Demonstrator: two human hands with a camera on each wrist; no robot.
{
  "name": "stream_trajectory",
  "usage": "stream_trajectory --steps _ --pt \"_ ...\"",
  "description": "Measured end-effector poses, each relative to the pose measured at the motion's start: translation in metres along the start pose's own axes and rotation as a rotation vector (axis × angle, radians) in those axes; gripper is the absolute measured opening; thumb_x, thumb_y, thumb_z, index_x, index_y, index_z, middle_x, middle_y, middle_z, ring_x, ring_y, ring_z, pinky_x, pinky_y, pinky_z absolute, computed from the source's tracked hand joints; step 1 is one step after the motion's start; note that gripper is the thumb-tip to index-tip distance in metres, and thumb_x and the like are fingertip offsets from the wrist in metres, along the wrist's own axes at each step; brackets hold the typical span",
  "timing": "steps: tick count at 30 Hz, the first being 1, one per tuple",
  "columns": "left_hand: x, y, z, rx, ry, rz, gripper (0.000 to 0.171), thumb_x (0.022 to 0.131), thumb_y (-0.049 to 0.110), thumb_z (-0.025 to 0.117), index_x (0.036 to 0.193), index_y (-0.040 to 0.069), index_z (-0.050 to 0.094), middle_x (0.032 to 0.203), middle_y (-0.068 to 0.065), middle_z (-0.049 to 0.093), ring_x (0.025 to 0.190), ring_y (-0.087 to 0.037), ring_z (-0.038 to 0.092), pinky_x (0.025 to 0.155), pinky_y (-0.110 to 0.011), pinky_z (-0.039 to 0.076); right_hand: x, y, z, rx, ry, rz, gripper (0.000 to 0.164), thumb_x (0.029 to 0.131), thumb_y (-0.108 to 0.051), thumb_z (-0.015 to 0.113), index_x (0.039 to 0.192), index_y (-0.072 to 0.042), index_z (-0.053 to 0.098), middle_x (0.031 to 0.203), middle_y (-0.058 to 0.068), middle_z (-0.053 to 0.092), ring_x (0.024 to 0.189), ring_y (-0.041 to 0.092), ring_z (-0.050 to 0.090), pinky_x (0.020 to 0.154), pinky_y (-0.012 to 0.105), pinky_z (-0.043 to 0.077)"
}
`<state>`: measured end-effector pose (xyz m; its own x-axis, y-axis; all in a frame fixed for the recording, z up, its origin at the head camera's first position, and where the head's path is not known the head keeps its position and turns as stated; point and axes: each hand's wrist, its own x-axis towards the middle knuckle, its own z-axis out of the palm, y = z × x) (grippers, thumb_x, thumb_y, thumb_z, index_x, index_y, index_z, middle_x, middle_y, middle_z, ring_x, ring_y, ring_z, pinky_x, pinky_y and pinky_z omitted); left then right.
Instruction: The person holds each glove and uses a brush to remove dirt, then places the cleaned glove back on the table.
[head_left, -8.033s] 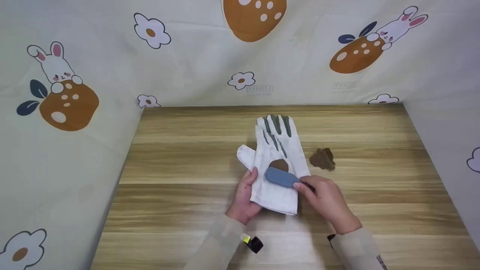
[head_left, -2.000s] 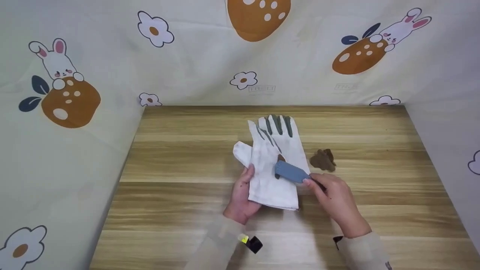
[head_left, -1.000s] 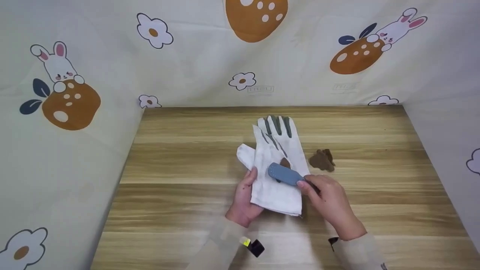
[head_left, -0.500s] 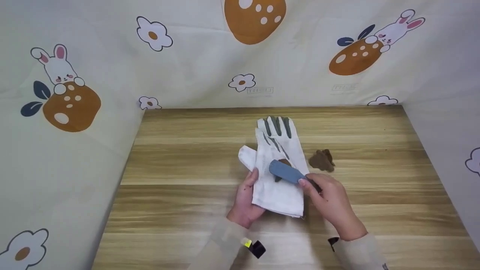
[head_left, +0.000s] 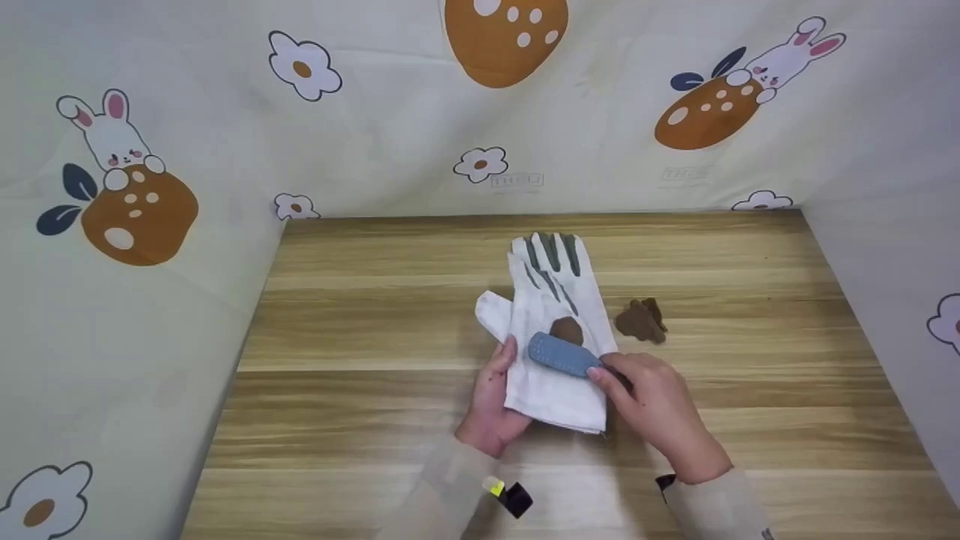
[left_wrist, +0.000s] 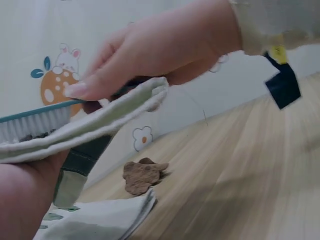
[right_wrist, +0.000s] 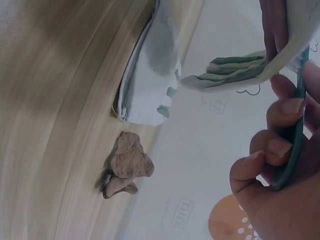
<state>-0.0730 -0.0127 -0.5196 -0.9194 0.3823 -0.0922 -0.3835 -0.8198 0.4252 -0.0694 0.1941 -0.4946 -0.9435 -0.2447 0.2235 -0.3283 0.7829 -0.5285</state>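
Observation:
My left hand (head_left: 493, 397) holds a white cloth glove (head_left: 559, 394) by its left edge, thumb on top and palm beneath. On the glove's face is a round brown mud-like stain (head_left: 567, 330). My right hand (head_left: 660, 401) grips the dark handle of a blue brush (head_left: 562, 355), laid bristles-down across the glove just below the stain. In the left wrist view, the white bristles (left_wrist: 37, 122) press near dark crumbs on the cloth. The second glove (right_wrist: 150, 75), with green strips between its fingers, lies on the table beneath the held one.
A lump of brown clay-like matter (head_left: 642, 320) sits on the wood-grain table (head_left: 360, 420) to the right of the gloves. Printed cloth walls (head_left: 390, 112) enclose the table at the back and both sides.
Since half a second ago the brush has slid down and left over the glove, showing more of the brown stain. Earlier it sat farther right and higher. Both hands keep their holds.

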Motion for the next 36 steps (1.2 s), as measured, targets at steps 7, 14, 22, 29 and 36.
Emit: stream_trajectory --steps 7,14,22,29,36 --pt "0.001 0.005 0.001 -0.026 0.005 -0.005 0.050 0.111 0.030 0.023 0.161 0.022 0.018 0.141 0.001 0.055 0.129 -0.015 0.053 0.110 -0.033 0.045 -0.002 0.001 -0.005 0.108 -0.034 0.059 0.020 0.096 -0.025 0.070 0.105 -0.008 0.076 0.099 0.006 0.075 0.093 0.023 0.069 0.084 0.046 0.057" --pt "0.000 0.005 0.003 0.000 0.010 -0.020 0.052 0.111 0.030 0.024 0.162 0.022 0.017 0.146 0.001 0.054 0.132 -0.018 0.053 0.108 -0.036 0.046 0.006 0.003 -0.011 0.104 0.054 0.167 0.027 0.099 -0.029 0.066 0.108 -0.005 0.075 0.099 0.011 0.074 0.088 0.026 0.066 0.080 0.047 0.055" --pt "0.001 0.006 0.000 0.015 0.065 0.001 0.050 0.111 0.028 0.023 0.160 0.020 0.019 0.143 0.000 0.054 0.129 -0.016 0.054 0.107 -0.033 0.046 0.002 0.005 -0.002 0.016 -0.033 0.032 0.028 0.097 -0.027 0.068 0.111 -0.004 0.076 0.104 0.012 0.077 0.097 0.031 0.072 0.085 0.051 0.058" --pt "0.001 0.004 -0.003 0.047 0.103 0.011 0.048 0.111 0.026 0.023 0.158 0.017 0.021 0.134 -0.003 0.057 0.120 -0.016 0.057 0.104 -0.031 0.048 -0.002 0.008 -0.001 0.023 -0.085 -0.015 0.025 0.095 -0.028 0.071 0.109 -0.008 0.078 0.105 0.009 0.077 0.098 0.028 0.072 0.086 0.048 0.058" --pt "-0.002 -0.003 -0.002 0.107 0.053 -0.018 0.050 0.111 0.028 0.024 0.160 0.019 0.018 0.150 -0.005 0.050 0.132 -0.019 0.052 0.111 -0.036 0.044 0.002 0.007 -0.005 0.079 0.005 0.026 0.022 0.095 -0.023 0.071 0.107 -0.005 0.076 0.100 0.009 0.076 0.093 0.026 0.070 0.083 0.049 0.057"
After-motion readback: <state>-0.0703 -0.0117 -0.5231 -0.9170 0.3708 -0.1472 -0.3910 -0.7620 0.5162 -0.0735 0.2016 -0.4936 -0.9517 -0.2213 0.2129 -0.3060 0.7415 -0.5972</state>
